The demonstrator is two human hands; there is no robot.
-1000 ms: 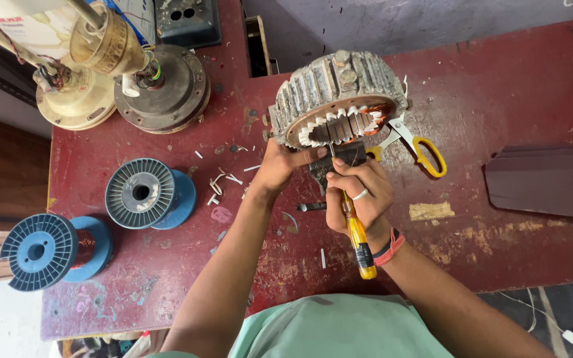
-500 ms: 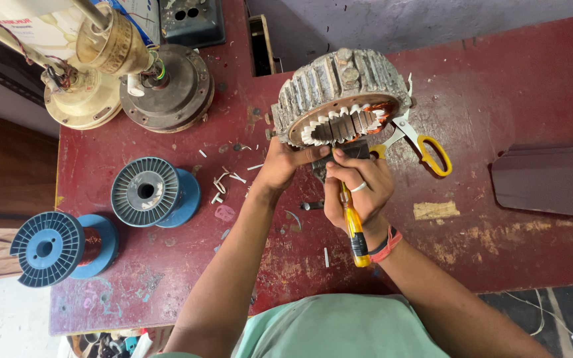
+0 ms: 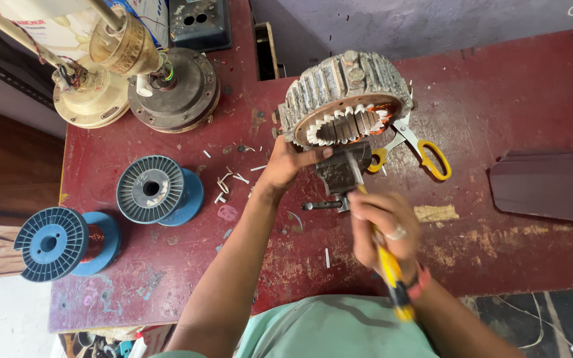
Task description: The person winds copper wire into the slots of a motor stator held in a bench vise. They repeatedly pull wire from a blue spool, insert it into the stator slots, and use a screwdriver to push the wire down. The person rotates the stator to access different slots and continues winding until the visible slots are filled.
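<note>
1. Nearest the camera, a yellow-handled screwdriver (image 3: 388, 268) is gripped in the right hand (image 3: 382, 222), fingers wrapped tightly round the handle. Compared with 1 second ago, the hand has been drawn back toward the near edge of the red table (image 3: 525, 93), and the shaft now reaches further forward.
2. The shaft tip is set against a small dark bench vise (image 3: 339, 174), just below the stator.
3. The left hand (image 3: 286, 164) is pressed against the lower rim of the motor stator (image 3: 345, 99), fingers curled on it, as before.
4. The stator is held tilted near the table's middle, toward the far edge.
5. Yellow-handled scissors (image 3: 425, 154) lie just beside it.
6. 2 blue wire spools (image 3: 157, 190) sit near the left edge.
</note>
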